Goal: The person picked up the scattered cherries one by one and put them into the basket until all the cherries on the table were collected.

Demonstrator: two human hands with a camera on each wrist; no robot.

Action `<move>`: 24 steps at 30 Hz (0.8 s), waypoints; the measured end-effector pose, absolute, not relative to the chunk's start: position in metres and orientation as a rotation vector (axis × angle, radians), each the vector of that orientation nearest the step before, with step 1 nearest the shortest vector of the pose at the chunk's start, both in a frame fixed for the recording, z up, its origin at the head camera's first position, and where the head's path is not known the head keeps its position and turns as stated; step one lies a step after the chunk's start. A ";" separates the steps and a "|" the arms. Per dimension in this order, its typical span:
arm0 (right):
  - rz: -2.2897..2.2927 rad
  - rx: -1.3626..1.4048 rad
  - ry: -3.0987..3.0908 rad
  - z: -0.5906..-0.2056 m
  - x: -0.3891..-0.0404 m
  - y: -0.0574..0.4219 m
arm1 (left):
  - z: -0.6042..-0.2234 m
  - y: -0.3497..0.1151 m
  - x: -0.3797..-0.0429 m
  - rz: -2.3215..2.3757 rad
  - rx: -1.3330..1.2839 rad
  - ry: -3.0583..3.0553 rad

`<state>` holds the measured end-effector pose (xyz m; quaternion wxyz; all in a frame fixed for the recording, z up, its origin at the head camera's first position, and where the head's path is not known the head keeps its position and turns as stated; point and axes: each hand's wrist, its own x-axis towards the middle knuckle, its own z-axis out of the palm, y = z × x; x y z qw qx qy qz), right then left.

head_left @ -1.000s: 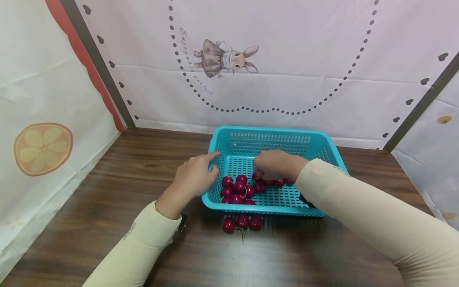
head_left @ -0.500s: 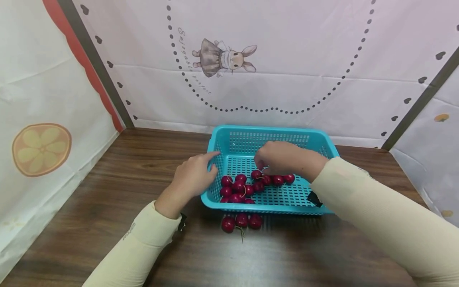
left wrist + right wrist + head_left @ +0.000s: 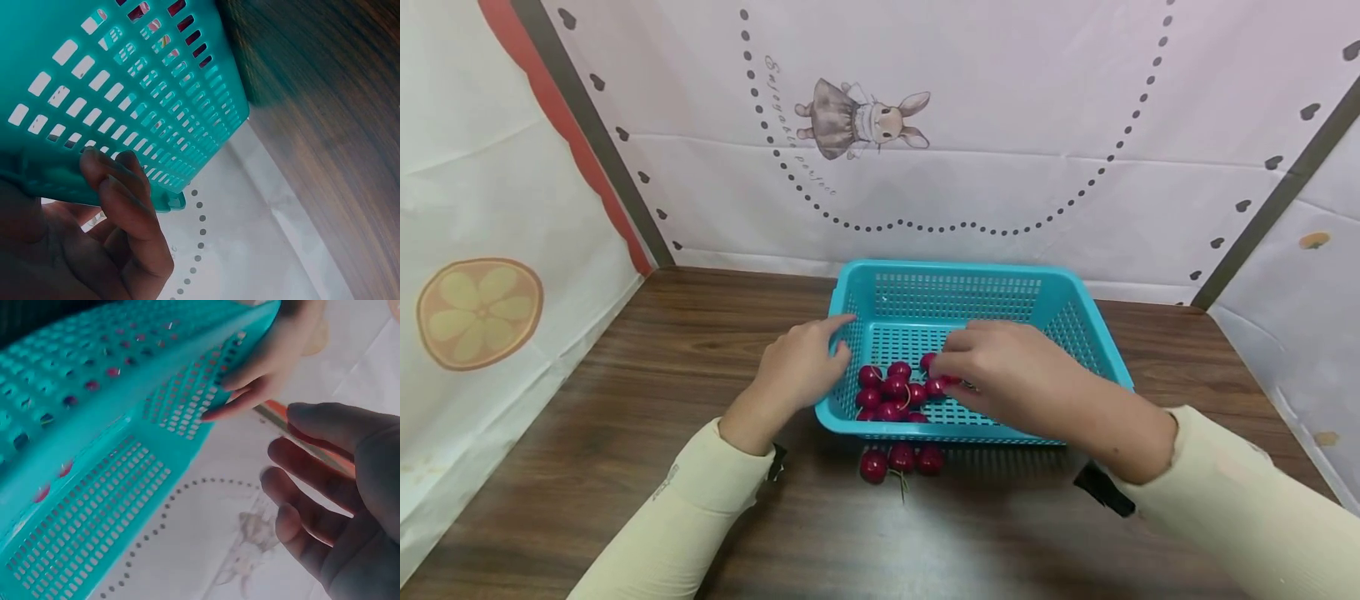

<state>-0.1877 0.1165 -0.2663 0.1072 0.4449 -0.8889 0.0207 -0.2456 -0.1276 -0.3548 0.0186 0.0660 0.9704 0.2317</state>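
Note:
A blue-green plastic basket point(image 3: 955, 268) with slotted walls stands on the table. My left hand point(image 3: 793, 367) grips its left rim; the left wrist view shows curled fingers point(image 3: 128, 203) over the rim. Dark red cherries point(image 3: 893, 387), some with stems, cluster in the basket's front left part. Over the basket's front right side is my right hand point(image 3: 1015, 371), hiding the cherries beneath it in the head view. Seen from the right wrist, its fingers point(image 3: 312, 469) are loosely bent and apart, with nothing between them.
On the brown wooden table point(image 3: 820, 533), three cherries point(image 3: 901, 458) lie just in front of the basket. A white printed cloth point(image 3: 1000, 100) with a rabbit picture hangs close behind it. More cloth encloses the left and right sides.
My right hand has lifted off the cherries inside the basket and come toward the front right, its fingers loosening. The left hand stays at the rim.

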 end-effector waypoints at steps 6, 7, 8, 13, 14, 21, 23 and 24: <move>0.074 1.389 -2.558 -0.278 -0.156 0.119 | -0.354 -0.127 -0.245 0.716 0.202 3.010; 0.084 1.413 -2.572 -0.282 -0.151 0.119 | -0.354 -0.127 -0.245 0.716 0.202 3.009; 0.091 1.441 -2.576 -0.286 -0.145 0.118 | -0.354 -0.127 -0.245 0.713 0.203 3.007; 0.128 1.606 -2.568 -0.316 -0.129 0.109 | -0.353 -0.129 -0.245 0.700 0.205 3.017; 0.114 1.629 -2.558 -0.323 -0.127 0.108 | -0.353 -0.129 -0.246 0.696 0.203 3.019; -0.042 1.575 -2.561 -0.361 -0.128 0.102 | -0.355 -0.128 -0.246 0.686 0.200 3.014; -0.109 1.536 -2.584 -0.367 -0.130 0.102 | -0.356 -0.128 -0.247 0.687 0.206 3.014; -0.142 1.521 -2.599 -0.369 -0.132 0.102 | -0.356 -0.128 -0.246 0.685 0.208 3.015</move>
